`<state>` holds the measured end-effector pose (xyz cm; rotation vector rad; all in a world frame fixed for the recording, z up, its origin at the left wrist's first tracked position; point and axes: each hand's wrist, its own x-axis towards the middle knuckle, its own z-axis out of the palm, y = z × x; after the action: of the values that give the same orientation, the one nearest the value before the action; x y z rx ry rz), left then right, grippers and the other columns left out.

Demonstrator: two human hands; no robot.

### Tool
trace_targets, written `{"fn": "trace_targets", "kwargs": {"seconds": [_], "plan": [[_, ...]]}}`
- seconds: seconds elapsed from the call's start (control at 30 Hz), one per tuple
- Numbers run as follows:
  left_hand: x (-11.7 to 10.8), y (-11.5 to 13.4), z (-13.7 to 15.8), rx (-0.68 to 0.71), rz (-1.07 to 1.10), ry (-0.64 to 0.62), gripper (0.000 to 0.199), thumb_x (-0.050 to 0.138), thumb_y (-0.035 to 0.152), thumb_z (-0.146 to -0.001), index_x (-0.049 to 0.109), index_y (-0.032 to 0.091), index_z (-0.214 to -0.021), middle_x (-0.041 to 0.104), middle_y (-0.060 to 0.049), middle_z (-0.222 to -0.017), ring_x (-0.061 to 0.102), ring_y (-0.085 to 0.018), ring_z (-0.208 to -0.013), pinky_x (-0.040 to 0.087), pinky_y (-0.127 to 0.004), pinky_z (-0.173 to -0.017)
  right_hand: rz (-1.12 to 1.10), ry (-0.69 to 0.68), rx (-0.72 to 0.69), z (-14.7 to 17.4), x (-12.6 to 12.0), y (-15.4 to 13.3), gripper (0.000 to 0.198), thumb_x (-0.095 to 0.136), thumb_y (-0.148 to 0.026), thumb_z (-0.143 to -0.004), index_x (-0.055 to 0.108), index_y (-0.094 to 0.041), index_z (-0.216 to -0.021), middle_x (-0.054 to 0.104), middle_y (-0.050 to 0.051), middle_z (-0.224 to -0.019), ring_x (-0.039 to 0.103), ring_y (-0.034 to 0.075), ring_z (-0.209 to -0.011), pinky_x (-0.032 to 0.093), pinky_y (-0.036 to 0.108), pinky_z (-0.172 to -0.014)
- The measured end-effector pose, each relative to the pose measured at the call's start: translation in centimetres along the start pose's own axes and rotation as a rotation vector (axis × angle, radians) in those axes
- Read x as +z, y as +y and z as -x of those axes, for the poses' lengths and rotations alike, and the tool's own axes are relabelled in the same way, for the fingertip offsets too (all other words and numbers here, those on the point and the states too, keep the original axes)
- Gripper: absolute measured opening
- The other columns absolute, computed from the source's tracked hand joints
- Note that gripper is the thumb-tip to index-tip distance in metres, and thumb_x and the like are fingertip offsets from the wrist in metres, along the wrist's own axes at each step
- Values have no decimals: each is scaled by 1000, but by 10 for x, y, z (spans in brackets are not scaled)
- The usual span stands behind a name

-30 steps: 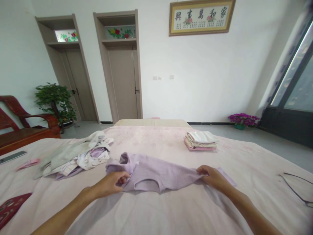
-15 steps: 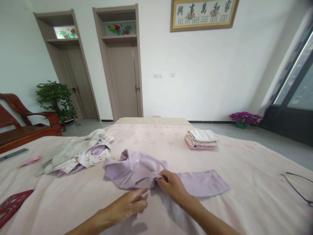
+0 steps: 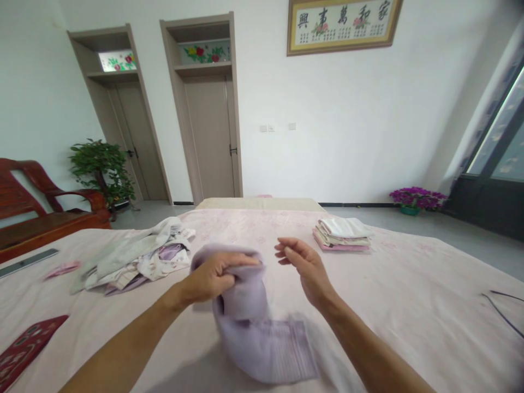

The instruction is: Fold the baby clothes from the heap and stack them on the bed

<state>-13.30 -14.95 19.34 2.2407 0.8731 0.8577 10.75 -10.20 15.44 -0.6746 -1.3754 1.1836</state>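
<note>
A lilac ribbed garment, blurred by motion, hangs from my left hand, whose fingers are closed on its upper part. Its lower end, with a ribbed band, spreads toward the front of the bed. I cannot make out its full shape. My right hand is raised just right of the cloth, apart from it, with fingers slightly curled and nothing in them.
A loose heap of clothes lies on the left of the pink sheet. Folded clothes are stacked at the back right. A red phone-like object, a dark flat device and glasses lie near the sides.
The lilac garment has been lifted and bunched up from lying spread on the bed. My left hand has taken hold of it. My right hand has let go and moved up.
</note>
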Motion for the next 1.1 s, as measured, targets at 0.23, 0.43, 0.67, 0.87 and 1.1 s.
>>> {"fn": "trace_targets", "kwargs": {"seconds": [0.23, 0.43, 0.67, 0.87, 1.1], "plan": [[74, 30, 23, 385, -560, -685, 31, 58, 15, -84, 64, 25, -113, 70, -2, -82, 64, -18, -65, 38, -27, -51, 168, -634, 44, 12, 6, 16, 44, 49, -8, -75, 70, -21, -112, 69, 5, -114, 62, 18, -101, 46, 32, -88], [85, 12, 66, 173, -356, -594, 36, 44, 29, -96, 48, 28, -132, 70, -5, -106, 67, -19, -87, 45, -26, -71, 763, -1164, -163, 31, 17, 65, 72, 53, -5, -60, 62, -26, -128, 67, 4, -116, 59, 22, -107, 43, 31, -91], [96, -47, 124, -371, -266, -374, 33, 57, 52, -83, 66, 25, -99, 71, -7, -95, 63, -27, -87, 44, -33, -82, 1114, -990, -222, 20, -16, 61, 40, 56, -13, -68, 72, -27, -102, 68, 3, -95, 58, 21, -93, 43, 30, -83], [73, -59, 128, -569, 256, 103, 31, 62, 43, -80, 65, 20, -99, 68, -2, -96, 61, -24, -92, 47, -30, -83, 1008, -204, -136, -16, -85, 26, 33, 43, -12, -76, 70, -19, -94, 68, 5, -92, 59, 20, -91, 43, 30, -84], [-23, -12, 41, -383, 529, 688, 42, 76, 39, -69, 62, 18, -103, 69, -1, -91, 64, -17, -81, 53, -23, -72, 704, 232, -318, -40, -126, -63, 20, 54, -34, -83, 67, -20, -90, 66, 2, -88, 58, 19, -85, 45, 28, -75]]}}
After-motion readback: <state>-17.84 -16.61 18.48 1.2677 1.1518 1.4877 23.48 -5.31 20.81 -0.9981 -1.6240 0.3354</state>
